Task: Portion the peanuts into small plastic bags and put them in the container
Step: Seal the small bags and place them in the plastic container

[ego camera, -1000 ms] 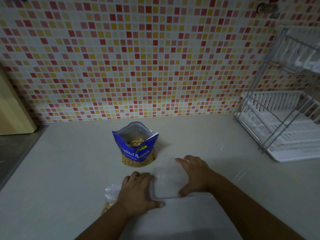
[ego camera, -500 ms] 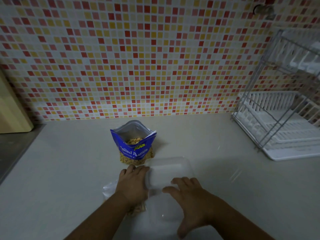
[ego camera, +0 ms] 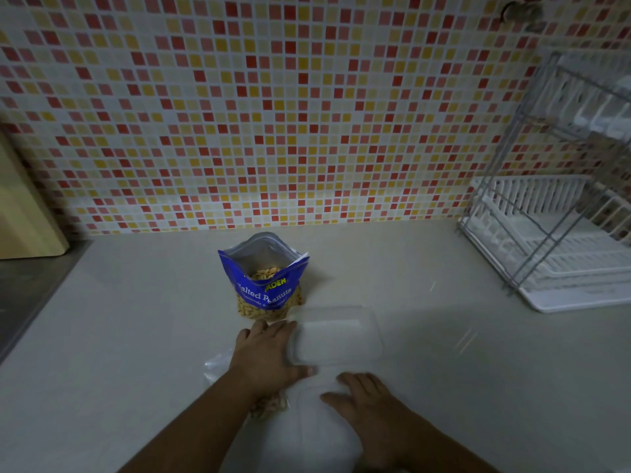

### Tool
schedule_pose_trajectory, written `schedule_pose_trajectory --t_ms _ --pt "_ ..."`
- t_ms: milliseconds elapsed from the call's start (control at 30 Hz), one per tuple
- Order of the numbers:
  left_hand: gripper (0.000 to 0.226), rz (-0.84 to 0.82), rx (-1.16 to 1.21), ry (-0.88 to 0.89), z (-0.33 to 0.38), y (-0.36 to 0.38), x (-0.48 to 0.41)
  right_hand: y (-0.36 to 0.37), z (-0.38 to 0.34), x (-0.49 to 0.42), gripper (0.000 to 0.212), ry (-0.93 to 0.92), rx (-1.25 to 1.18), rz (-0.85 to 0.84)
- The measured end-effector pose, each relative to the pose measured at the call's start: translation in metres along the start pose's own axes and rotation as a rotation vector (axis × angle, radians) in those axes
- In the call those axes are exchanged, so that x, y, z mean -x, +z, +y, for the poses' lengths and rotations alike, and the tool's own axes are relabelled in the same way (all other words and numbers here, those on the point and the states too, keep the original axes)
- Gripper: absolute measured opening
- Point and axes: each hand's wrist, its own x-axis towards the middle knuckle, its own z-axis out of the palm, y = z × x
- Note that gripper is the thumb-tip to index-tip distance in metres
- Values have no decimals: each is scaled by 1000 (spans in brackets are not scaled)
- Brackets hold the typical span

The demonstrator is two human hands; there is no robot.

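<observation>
An open blue bag of salted peanuts (ego camera: 264,285) stands on the pale counter (ego camera: 136,336). In front of it sits a clear plastic container (ego camera: 336,336). My left hand (ego camera: 268,356) holds the container's left end, fingers against its side and thumb along its near edge. Nearer to me, my right hand (ego camera: 370,401) lies flat on the clear lid (ego camera: 324,438), which rests on the counter. A small plastic bag with peanuts (ego camera: 269,406) lies partly hidden under my left wrist.
A white dish rack with a wire frame (ego camera: 560,244) stands at the right against the mosaic-tiled wall. A wooden board (ego camera: 24,206) leans at the far left above a steel surface (ego camera: 24,295).
My right hand moved from the container's right side onto the lid and drew it toward me, off the container. My left hand stayed at the container's left end.
</observation>
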Motion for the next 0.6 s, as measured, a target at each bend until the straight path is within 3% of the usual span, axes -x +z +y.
schedule_pose_trajectory --t_ms 167,233,333,433,500,600 --pt "98 34 32 15 -3 -1 4 -10 -6 2 66 -25 -18 80" --pt "101 133 90 29 -4 -4 13 -23 -10 3 65 -28 -84 139" --pt "71 370 307 21 -19 -8 27 -49 -19 -4 71 -125 -123 69" --pt "36 509 511 -140 -49 -18 40 -71 -34 -25 56 -161 -131 162" --pt "22 477 587 -308 -72 -22 48 -77 -45 -46 46 -164 -132 221" --pt "33 243 556 -494 -101 -22 55 -81 -60 -81 43 -177 -73 290"
